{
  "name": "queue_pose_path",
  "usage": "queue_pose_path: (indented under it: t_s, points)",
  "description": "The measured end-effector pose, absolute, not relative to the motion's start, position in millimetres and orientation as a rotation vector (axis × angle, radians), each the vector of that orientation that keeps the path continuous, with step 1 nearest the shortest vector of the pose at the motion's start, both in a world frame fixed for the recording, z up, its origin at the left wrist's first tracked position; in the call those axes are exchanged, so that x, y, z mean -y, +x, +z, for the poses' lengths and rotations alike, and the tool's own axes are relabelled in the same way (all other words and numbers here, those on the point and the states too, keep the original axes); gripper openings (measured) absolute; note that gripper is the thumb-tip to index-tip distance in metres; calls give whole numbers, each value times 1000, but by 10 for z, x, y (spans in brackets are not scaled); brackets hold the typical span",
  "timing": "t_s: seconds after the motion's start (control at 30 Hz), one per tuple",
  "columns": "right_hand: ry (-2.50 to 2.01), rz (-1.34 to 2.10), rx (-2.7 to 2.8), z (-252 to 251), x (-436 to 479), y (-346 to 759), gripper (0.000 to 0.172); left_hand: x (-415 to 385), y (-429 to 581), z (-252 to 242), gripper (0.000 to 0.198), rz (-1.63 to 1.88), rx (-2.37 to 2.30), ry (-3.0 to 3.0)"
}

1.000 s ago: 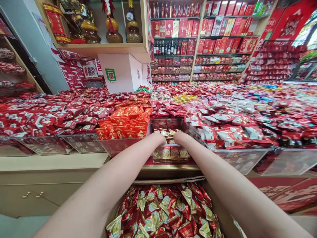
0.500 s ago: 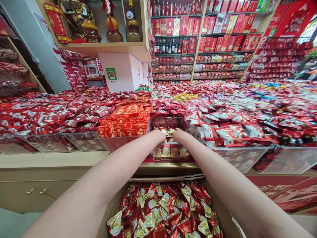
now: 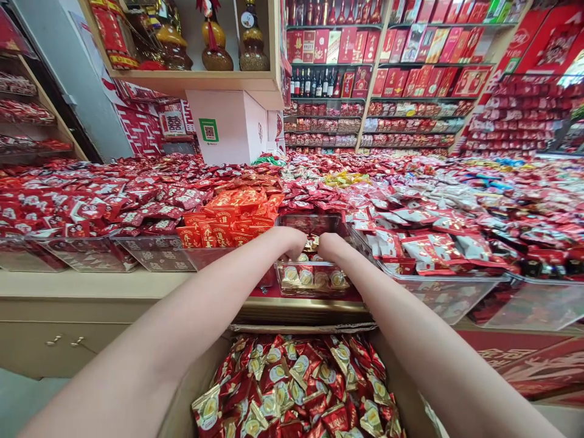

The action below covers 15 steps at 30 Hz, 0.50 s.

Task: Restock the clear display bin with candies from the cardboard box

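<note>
My left hand [image 3: 293, 243] and my right hand [image 3: 330, 246] both reach down into a clear plastic bin [image 3: 314, 220], a short gap between them. Its upper back wall shows bare above the sweets. Gold and red wrapped candies [image 3: 314, 280] line the front of the bin, seen through its wall. The fingers of both hands point down among the candies and are mostly hidden, so their grip does not show. Below my forearms stands an open cardboard box [image 3: 301, 329], full of similar red and gold wrapped candies [image 3: 296, 383].
Orange-red packets [image 3: 230, 216] fill the bin to the left; red and white packets [image 3: 431, 246] heap the bin to the right. The bins stand along a cream counter [image 3: 82, 286]. A white box with a QR code [image 3: 228, 131] rises behind, under a display cabinet [image 3: 191, 78].
My left hand has lifted slightly, and its back shows more above the bin's front rim. My right hand stays almost in place. The view has shifted a little.
</note>
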State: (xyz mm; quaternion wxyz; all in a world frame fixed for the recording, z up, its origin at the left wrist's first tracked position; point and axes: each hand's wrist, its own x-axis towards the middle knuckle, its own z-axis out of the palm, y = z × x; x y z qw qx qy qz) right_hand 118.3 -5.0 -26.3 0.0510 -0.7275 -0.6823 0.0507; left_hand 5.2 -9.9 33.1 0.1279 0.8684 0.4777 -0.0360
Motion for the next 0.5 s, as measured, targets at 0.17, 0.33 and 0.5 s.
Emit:
queue_pose_path:
  t_s: [0.17,0.33,0.5]
  points:
    - [-1805,-142,1816,7,274,1159,19,829,-296,405,18,767,-1039,2783]
    - [-1162,-239,1854,-209,1214,840,16,1662,-879,-345,13,655,-569,2931]
    - [-1044,-9,2755,-1473,2025,709,4,1884,-1335,-1301,12,234,-920,2598]
